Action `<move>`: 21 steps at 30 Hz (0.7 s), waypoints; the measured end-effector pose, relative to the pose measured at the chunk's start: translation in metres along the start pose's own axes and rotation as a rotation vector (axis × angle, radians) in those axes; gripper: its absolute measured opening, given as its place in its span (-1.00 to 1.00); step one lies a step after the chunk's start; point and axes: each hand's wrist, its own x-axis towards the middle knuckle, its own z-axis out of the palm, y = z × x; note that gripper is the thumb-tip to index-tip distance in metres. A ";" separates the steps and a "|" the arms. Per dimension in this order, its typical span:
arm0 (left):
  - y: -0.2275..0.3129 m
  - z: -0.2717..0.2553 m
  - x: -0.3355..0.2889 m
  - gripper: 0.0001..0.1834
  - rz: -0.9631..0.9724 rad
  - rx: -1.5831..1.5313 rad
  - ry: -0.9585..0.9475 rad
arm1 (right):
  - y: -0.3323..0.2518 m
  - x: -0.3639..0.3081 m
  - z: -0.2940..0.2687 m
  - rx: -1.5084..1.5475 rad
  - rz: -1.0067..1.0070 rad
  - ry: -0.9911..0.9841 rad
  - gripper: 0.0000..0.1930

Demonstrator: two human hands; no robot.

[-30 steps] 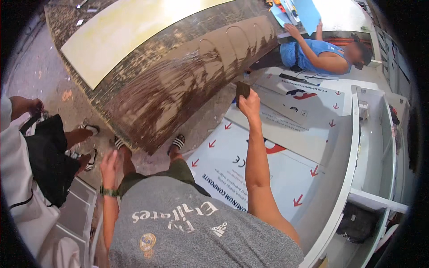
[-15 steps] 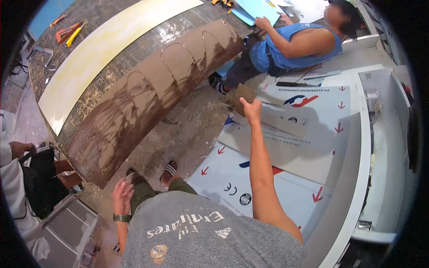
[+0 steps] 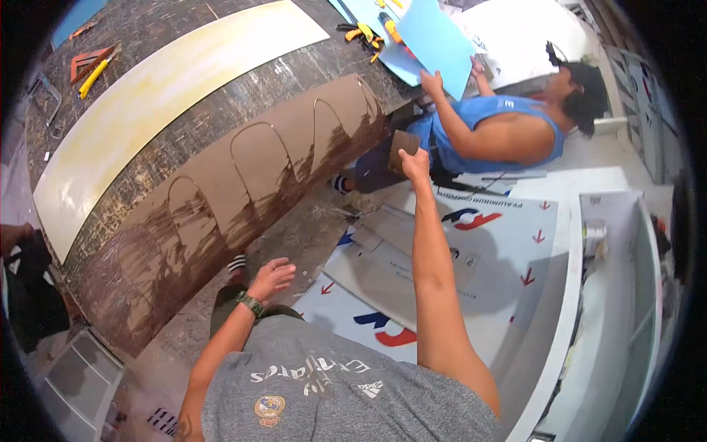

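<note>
My right hand [image 3: 416,165] grips a small, flat brown spreader [image 3: 403,146] at the end of my outstretched arm, just past the right end of a long brown sheet [image 3: 261,158]. That sheet curves down over the near edge of the dark worktable [image 3: 243,90]. Dark, wet-looking glue is smeared along its lower part and left end, and thin looping lines of it run over the upper part. My left hand [image 3: 272,278], with a watch on its wrist, hovers in front of my body, empty, fingers stretched out.
A pale yellow-white strip [image 3: 158,110] lies behind the brown sheet. A yellow cutter [image 3: 93,79] and orange square [image 3: 87,65] sit far left. At the right, a co-worker [image 3: 501,132] holds a light blue sheet [image 3: 440,40] near yellow-black tools [image 3: 359,32]. White printed panels [image 3: 501,272] lie below.
My left hand has risen and moved right, its fingers straightening. My right hand still holds the spreader, slightly higher. The co-worker has lifted the blue sheet. The view has shifted.
</note>
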 end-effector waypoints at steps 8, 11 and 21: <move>0.055 0.065 0.068 -0.34 0.211 -0.488 -0.026 | -0.009 0.074 -0.012 -0.123 -0.098 -0.089 -0.69; 0.062 0.075 0.084 -0.35 0.266 -0.581 -0.007 | -0.002 0.085 0.003 -0.050 -0.180 -0.108 -0.72; 0.037 0.123 0.139 -0.56 0.539 -0.681 0.028 | 0.028 0.095 0.061 -0.141 -0.431 -0.089 -0.70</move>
